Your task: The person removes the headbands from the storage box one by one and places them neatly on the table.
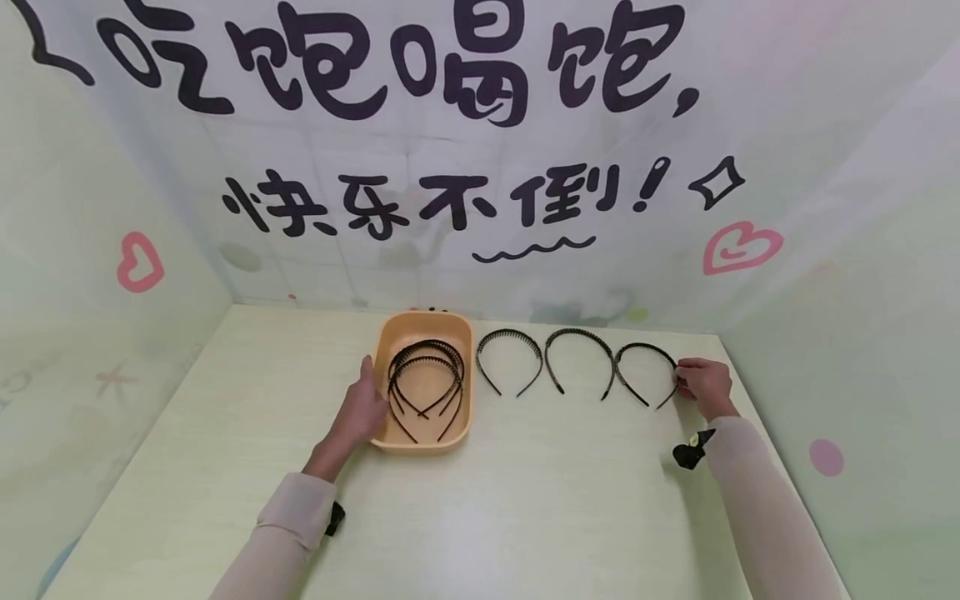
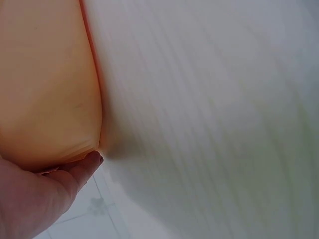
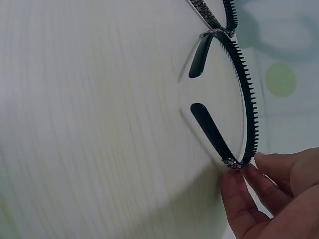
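Observation:
An orange tray (image 1: pixel 460 367) sits at the middle back of the table with several black headbands (image 1: pixel 426 377) in it. My left hand (image 1: pixel 363 404) rests flat against the tray's left wall. In the left wrist view a fingertip (image 2: pixel 91 162) touches the tray wall (image 2: pixel 45 84). Three black toothed headbands lie in a row to the right of the tray: the first (image 1: pixel 510 357), the second (image 1: pixel 579 357) and the third (image 1: pixel 645 369). My right hand (image 1: pixel 684 377) pinches the right end of the third headband (image 3: pixel 249 99), and the right hand's fingertips (image 3: pixel 238 175) close on its tip.
Printed backdrop walls close in the pale table (image 1: pixel 525 508) at the back and on both sides. The right wall stands close beside my right hand. The neighbouring headband (image 3: pixel 212 15) touches the held one at its far end.

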The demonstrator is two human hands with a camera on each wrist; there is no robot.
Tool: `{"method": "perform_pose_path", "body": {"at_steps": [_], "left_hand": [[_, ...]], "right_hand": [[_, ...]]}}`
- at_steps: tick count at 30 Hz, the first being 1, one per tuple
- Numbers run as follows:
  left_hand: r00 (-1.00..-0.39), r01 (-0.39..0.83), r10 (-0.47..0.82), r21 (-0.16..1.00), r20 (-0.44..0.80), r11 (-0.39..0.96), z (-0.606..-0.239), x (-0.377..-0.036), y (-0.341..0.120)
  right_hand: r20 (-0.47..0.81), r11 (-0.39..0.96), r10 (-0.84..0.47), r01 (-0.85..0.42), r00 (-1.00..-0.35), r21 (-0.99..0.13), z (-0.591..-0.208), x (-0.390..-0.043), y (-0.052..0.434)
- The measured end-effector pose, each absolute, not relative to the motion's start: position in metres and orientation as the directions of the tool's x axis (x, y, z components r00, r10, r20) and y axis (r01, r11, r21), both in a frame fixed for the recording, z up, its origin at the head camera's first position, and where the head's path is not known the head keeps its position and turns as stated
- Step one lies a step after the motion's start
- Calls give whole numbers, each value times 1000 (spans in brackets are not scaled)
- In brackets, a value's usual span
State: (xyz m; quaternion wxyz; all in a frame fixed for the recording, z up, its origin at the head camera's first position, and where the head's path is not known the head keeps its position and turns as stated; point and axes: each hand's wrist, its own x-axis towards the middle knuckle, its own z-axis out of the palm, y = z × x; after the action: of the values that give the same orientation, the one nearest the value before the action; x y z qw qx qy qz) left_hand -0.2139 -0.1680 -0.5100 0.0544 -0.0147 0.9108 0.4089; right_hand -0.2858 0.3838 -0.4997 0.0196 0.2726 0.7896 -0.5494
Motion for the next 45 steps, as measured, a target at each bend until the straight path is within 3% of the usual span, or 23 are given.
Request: {"method": "perform_pose_path", "body": {"at_steps": [6,12,19,23,30,38,45], "left_hand": [[-995,-58,18,737,-95,673,-510,-214,-169],[-996,-44,27,735,-84,677,-509,-216,-170],[-994,-59,28,750,-102,659,-511,-217,-168],[-993,-67,27,751,-112,657,-511,-217,-167],[-994,-66,23,739,-110,670,-509,-216,-167],[-993,-76,18,737,-119,672,-508,-215,-170],[-993,-77,15,740,-116,668,-510,-214,-169]], "right_hand": [[-282,368,427,450,-859,-813,-497,-281,376],[-111,571,476,403,-872,-716,-494,-276,357],[-67,552,427,319,-902,-770,-486,-283,311],[-113,487,315,263,-942,-833,-480,-282,280],[-193,339,-22,174,-981,-924,-464,-278,220],[-219,303,-360,109,-907,-947,-447,-267,151],[-225,319,-500,63,-836,-946,-442,-260,101]]}}
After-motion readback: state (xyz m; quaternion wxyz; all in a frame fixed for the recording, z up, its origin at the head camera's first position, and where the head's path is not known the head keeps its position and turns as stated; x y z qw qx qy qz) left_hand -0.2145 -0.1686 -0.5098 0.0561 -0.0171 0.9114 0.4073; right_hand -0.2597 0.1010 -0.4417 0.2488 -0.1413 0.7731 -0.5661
